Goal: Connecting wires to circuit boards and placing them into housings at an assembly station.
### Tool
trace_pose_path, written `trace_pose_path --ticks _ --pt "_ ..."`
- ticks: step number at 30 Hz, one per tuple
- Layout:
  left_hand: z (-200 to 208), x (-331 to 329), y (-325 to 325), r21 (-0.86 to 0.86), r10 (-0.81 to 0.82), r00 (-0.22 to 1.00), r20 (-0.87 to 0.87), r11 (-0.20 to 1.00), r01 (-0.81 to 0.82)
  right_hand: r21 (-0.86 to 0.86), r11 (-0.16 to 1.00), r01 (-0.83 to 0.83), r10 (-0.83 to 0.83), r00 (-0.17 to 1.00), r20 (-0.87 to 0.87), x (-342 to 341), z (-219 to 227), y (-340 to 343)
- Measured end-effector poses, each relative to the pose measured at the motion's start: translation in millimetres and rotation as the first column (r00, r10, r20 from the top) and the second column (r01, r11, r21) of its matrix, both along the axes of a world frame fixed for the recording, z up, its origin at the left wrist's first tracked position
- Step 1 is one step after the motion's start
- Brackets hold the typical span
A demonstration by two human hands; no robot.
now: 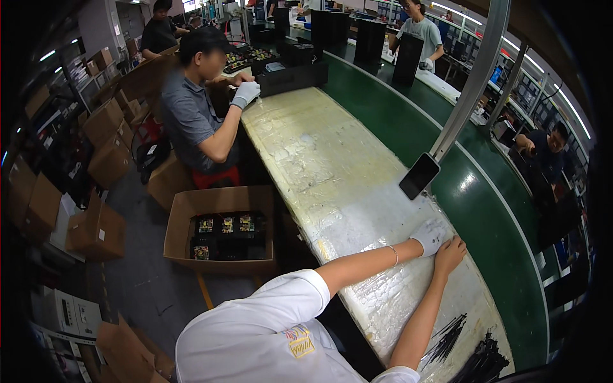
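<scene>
Left hand (430,237) gloved, bare right hand (451,254) close by, at the far edge of the counter (348,169)

Viewed from above, both forearms reaching across the pale, plastic-covered counter; white glove (424,230) on the left hand, near the edge beside a green conveyor belt (476,210); left fingers hard to make out, so cannot tell any grip; right hand knuckles up, fingers bent, just beside the glove or perhaps against it; cannot tell contact, nor anything held beneath;

Step in hand, by judgement: perhaps a pause or an adjusting of the glove, rather than active handling of parts; no part plainly visible in either hand;

Nearby: a dark-screened phone (419,176), tilted, at the foot of a metal post (469,83); nearer the body, a loose fan of thin black strips (448,339) and a thicker black bundle (484,362), both on the counter, beside the right forearm and apart from both hands; off to the left, an open carton (180,223) with small circuit boards inside;

Next move, if for the glove: likely calling for a pinch by the right hand and straight left fingers; if for the strips: for parting the hands and drawing the right one back, gently, to avoid scattering them.
</scene>
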State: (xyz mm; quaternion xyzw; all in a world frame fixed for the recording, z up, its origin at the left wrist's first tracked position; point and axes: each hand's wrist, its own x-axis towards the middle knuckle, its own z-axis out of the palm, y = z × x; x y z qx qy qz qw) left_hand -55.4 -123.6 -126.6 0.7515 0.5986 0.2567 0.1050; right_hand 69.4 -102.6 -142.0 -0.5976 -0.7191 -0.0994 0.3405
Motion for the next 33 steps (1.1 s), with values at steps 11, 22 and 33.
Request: trace_pose_path --ticks 11,22,33 --pt "-4 1 4 0.089 -0.014 0.994 0.113 0.996 0.004 0.003 1.0 -0.017 0.017 1.0 0.001 1 3 -4" --pt "1 -1 3 0.105 -0.004 0.996 0.093 0.994 -0.006 -0.013 0.999 -0.032 0.032 0.999 -0.009 -1 4 -4" --pt "1 -2 3 0.078 0.008 0.997 0.077 0.997 -0.014 -0.013 0.999 -0.032 0.032 0.999 -0.01 -3 6 -7"
